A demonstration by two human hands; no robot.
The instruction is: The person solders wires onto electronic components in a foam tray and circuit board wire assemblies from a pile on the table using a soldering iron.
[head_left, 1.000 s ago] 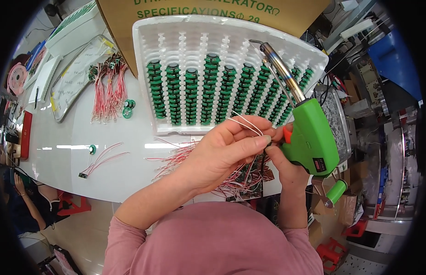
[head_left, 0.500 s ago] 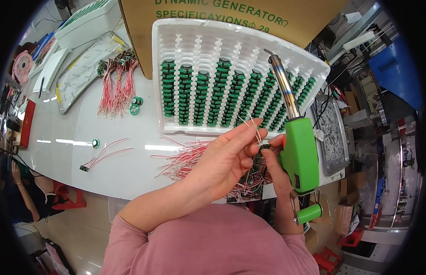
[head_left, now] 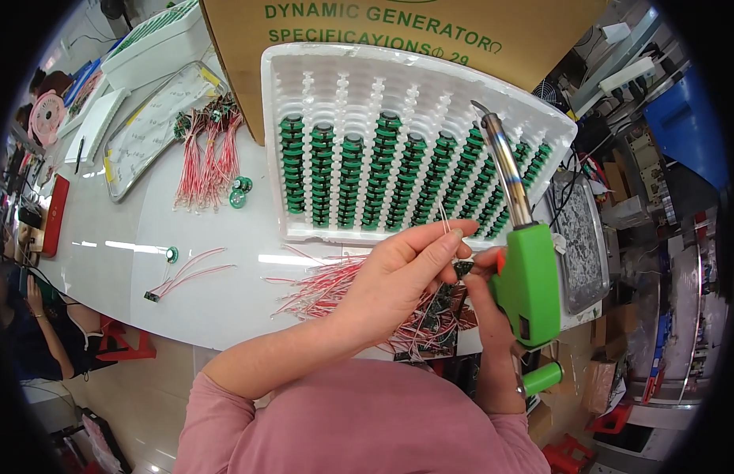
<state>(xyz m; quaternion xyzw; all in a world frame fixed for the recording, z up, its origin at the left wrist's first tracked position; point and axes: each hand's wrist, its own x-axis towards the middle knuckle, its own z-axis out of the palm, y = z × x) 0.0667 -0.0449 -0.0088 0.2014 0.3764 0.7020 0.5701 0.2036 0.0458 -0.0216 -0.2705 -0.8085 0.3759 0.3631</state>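
Note:
My left hand (head_left: pixel 414 265) is closed, with thin white wires (head_left: pixel 444 215) pinched between thumb and fingers. Just below those fingertips is a small dark circuit board (head_left: pixel 462 268), which my right fingers touch. My right hand (head_left: pixel 485 276) is closed around a green soldering gun (head_left: pixel 528 284), whose body hides part of it. The gun's heat-stained metal barrel points up and away, with its bent tip over the white foam tray (head_left: pixel 272 182). Under my left hand lies a heap of red and white wires (head_left: pixel 319 288) with small boards.
Rows of green round speaker-like parts (head_left: pixel 351 182) fill the tray's slots, with a cardboard box (head_left: pixel 525 39) behind. A wire bundle (head_left: pixel 209 158) and one wired board (head_left: pixel 152 296) lie at left. A grey metal tray (head_left: pixel 582 253) stands at right. Another person's arm (head_left: pixel 50 336) shows far left.
The whole view has shifted slightly, with the tray lower in it. My left fingers have closed nearer the wires' ends, and the gun has moved a little down and right.

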